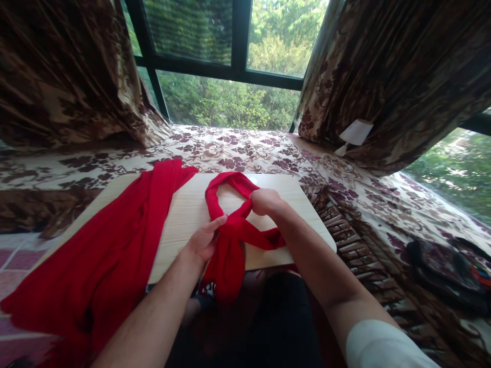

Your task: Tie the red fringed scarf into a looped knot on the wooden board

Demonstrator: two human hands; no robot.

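Both forearms reach forward — left hand (203,241) loosely curled, right hand (264,200) fisted, fingers closed.
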